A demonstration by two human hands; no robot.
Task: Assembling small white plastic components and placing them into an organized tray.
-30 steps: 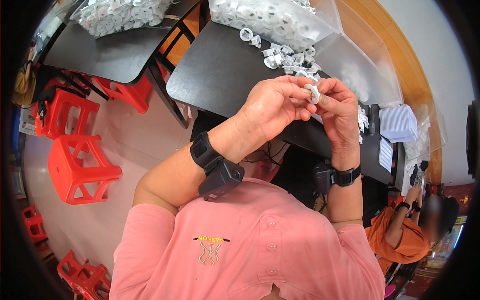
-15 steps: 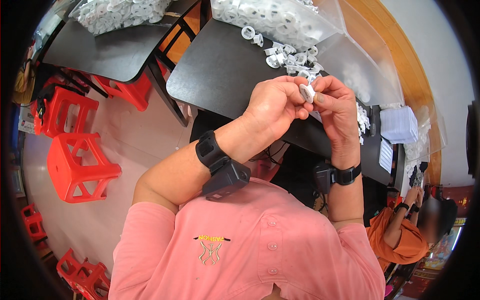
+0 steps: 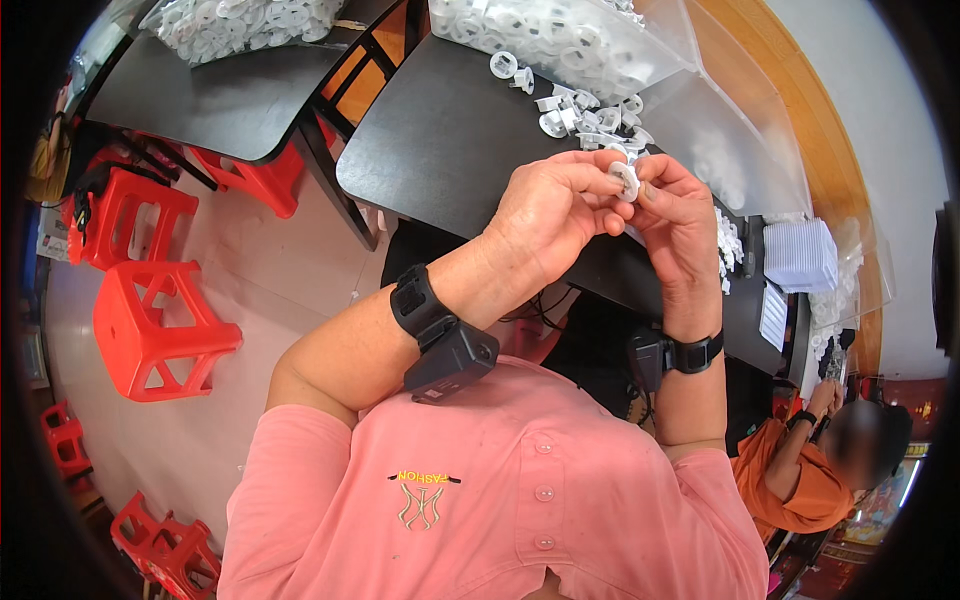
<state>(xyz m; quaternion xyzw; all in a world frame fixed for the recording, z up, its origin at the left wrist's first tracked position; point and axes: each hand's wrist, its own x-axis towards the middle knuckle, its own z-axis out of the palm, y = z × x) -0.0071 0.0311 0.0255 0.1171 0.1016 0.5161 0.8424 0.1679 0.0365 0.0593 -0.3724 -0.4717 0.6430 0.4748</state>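
A small round white plastic part (image 3: pixel 626 181) is pinched between my two hands, above the near edge of the dark table (image 3: pixel 420 130). My left hand (image 3: pixel 560 205) grips its left side with thumb and finger, the other fingers curled. From the right, my right hand (image 3: pixel 675 210) holds the same part between thumb and forefinger. Its flat disc face now shows, though fingertips cover some of the rim. Just beyond my hands lies a loose heap of similar white parts (image 3: pixel 590 120), and two more parts (image 3: pixel 512 70) sit apart to its left.
A clear bag full of white parts (image 3: pixel 560 40) stands at the back of the table. To the right are stacked white trays (image 3: pixel 800 255). Red stools (image 3: pixel 160 330) stand on the floor at left. A person in orange (image 3: pixel 800 475) works at far right.
The white part has turned between my fingers, from nearly edge-on to showing more of its round face. Both hands stay in almost the same place.
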